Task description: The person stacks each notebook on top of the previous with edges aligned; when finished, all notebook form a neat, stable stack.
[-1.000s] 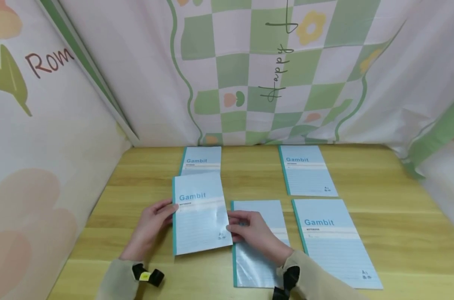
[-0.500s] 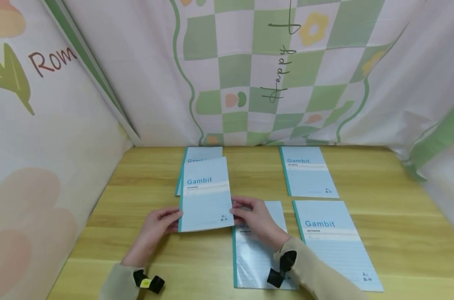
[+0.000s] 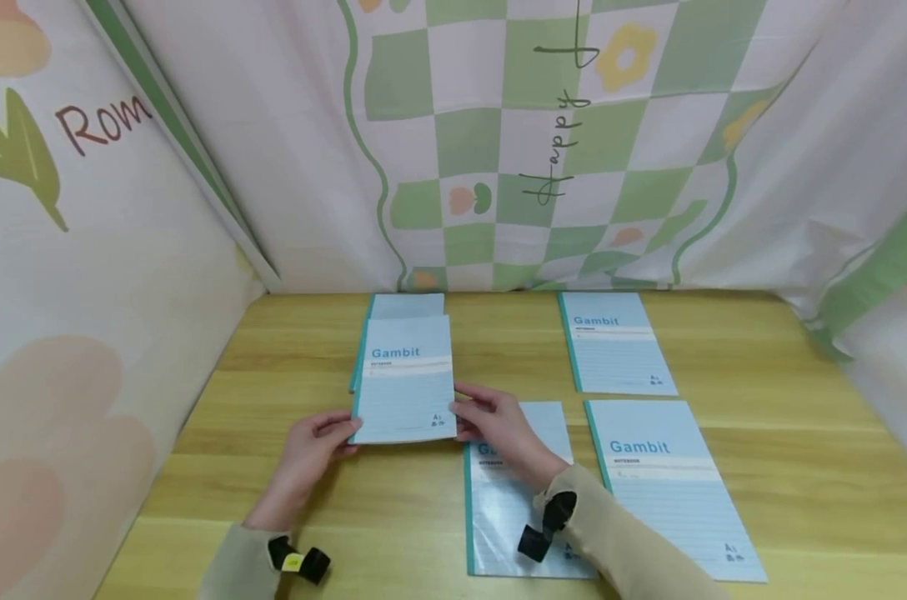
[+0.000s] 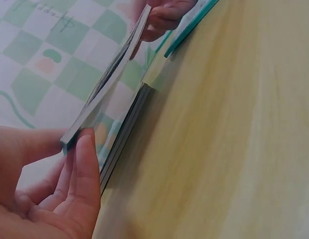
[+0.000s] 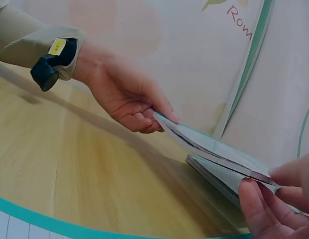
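A light blue Gambit notebook (image 3: 404, 383) with a teal spine is held up between both hands. My left hand (image 3: 313, 454) pinches it near the lower spine corner, thumb on the cover and fingers beneath. On its opposite edge, close to the lower corner, my right hand (image 3: 504, 433) pinches it the same way. Underneath, a small stack of like notebooks (image 3: 404, 305) lies at the back left, mostly covered in the head view. The left wrist view shows the held notebook (image 4: 107, 82) tilted and apart from the lower stack (image 4: 125, 134).
One notebook (image 3: 524, 517) lies at the front middle, partly behind my right forearm. Two more lie on the right, one near (image 3: 674, 508) and one farther back (image 3: 618, 354). Printed curtains (image 3: 468, 133) border the wooden table (image 3: 228, 467) at the back and left.
Both hands have carried the notebook away from me, over the back-left stack, and lowered it slightly in the last half second. The other notebooks have stayed put.
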Demonstrator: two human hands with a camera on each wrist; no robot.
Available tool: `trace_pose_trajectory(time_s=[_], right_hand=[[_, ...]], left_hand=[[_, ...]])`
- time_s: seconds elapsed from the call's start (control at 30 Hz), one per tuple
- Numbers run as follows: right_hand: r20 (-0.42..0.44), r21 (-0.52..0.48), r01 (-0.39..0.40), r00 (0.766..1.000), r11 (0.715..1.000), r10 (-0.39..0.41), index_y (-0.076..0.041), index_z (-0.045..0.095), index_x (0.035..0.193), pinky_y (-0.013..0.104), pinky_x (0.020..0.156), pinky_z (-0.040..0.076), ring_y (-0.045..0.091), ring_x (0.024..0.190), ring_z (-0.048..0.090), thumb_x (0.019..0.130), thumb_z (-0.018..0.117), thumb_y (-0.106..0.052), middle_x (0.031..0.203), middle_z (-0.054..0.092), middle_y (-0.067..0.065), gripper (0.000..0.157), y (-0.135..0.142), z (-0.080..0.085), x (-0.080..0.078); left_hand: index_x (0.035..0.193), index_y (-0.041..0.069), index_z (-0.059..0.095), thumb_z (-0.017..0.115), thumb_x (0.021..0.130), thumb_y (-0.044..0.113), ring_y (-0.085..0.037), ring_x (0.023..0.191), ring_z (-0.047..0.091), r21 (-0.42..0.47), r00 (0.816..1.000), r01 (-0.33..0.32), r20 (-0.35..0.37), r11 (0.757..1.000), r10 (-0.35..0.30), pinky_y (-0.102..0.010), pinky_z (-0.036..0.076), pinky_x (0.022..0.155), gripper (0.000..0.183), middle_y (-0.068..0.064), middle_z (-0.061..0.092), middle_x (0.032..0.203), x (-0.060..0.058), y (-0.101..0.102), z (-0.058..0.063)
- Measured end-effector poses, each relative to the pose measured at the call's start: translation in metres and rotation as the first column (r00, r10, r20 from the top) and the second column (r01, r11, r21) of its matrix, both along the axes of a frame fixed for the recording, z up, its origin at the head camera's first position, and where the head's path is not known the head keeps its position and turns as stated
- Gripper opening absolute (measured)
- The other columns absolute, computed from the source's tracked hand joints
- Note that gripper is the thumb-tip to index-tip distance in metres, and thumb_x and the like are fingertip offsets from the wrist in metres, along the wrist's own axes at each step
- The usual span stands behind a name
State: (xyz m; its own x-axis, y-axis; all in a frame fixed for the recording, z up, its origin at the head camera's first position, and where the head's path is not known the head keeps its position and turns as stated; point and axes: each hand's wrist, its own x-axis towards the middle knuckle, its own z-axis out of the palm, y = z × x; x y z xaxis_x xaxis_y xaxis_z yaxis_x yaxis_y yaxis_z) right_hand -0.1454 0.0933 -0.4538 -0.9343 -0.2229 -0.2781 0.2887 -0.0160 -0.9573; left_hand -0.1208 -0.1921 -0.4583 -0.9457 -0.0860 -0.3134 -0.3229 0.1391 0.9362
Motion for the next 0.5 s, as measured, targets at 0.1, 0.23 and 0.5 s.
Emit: trace_pose_trajectory(time_s=[0.1,0.23,0.5], right_hand=[[-0.002,-0.004,-0.028,1.000,1.000,0.028,-0.008,0.051,0.149,0.036,0.078,0.061,0.026,0.084,0.070,0.097,0.072,-0.017,0.107,0.070,0.016,0.057,-0.001,-0.001,-0.001],[-0.012,0.000,-0.044,0.999,0.999,0.044,-0.007,0.049,0.151,0.036,0.082,0.060,0.025,0.093,0.070,0.093,0.075,-0.011,0.114,0.068,0.014,0.064,-0.004,-0.002,-0.004],[-0.021,0.085,0.005,1.000,0.996,-0.003,-0.007,0.053,0.147,0.034,0.081,0.060,0.024,0.091,0.071,0.093,0.075,-0.008,0.112,0.069,0.011,0.059,-0.010,-0.002,-0.017]], left_hand=[[0.129,-0.003,0.064,0.072,0.097,0.017,-0.023,0.098,0.068,-0.007,1.000,-0.014,-0.006,1.000,0.014,-0.031,0.059,0.082,0.038,-0.018,0.069,0.118,-0.003,0.000,0.000],[0.128,-0.003,0.064,0.072,0.097,0.016,-0.022,0.096,0.068,-0.018,0.999,-0.031,-0.022,0.999,0.030,-0.029,0.059,0.080,0.037,-0.018,0.069,0.117,-0.008,0.001,0.001],[0.123,-0.001,0.069,0.073,0.097,0.017,-0.021,0.093,0.067,-0.131,0.992,-0.044,-0.120,0.990,0.028,-0.027,0.059,0.077,0.032,-0.015,0.070,0.111,-0.024,0.002,0.002]])
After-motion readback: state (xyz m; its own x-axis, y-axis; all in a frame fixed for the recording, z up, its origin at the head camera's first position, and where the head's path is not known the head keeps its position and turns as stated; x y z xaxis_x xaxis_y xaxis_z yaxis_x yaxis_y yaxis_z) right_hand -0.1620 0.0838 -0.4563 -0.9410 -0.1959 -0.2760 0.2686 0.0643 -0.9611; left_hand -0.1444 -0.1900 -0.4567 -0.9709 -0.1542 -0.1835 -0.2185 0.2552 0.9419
